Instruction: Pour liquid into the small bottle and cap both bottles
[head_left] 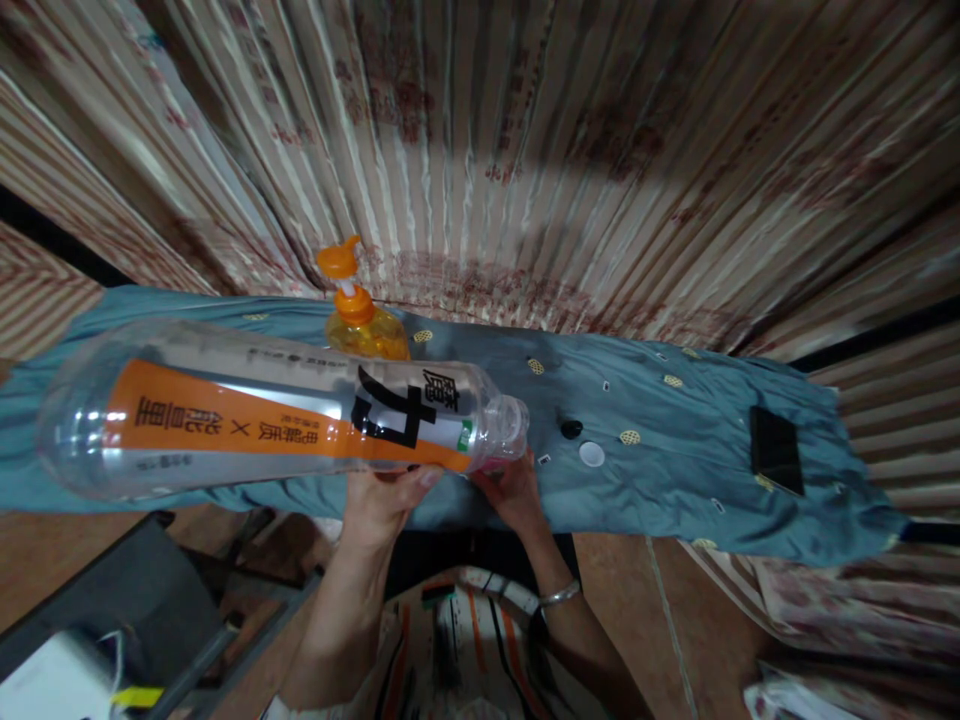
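Observation:
A large clear plastic bottle (247,415) with an orange and silver label lies sideways in the air, its bare neck pointing right. No liquid shows inside. My left hand (382,500) grips it from beneath, thumb against the label; the other fingers are hidden behind. Just under the neck, my right hand (514,490) is closed, with a bit of something pink by its fingers that I cannot make out. Behind the bottle stands a pump bottle (367,330) with an orange top and yellow contents. To the right of the neck lie a white disc (592,454) and a small black object (572,429).
A grey-blue patterned cloth covers the long narrow table (675,480). A flat dark object (776,450) rests near its right end. Striped curtains (495,150) hang close behind. At lower left, a dark chair (135,600) holds a white item (60,680).

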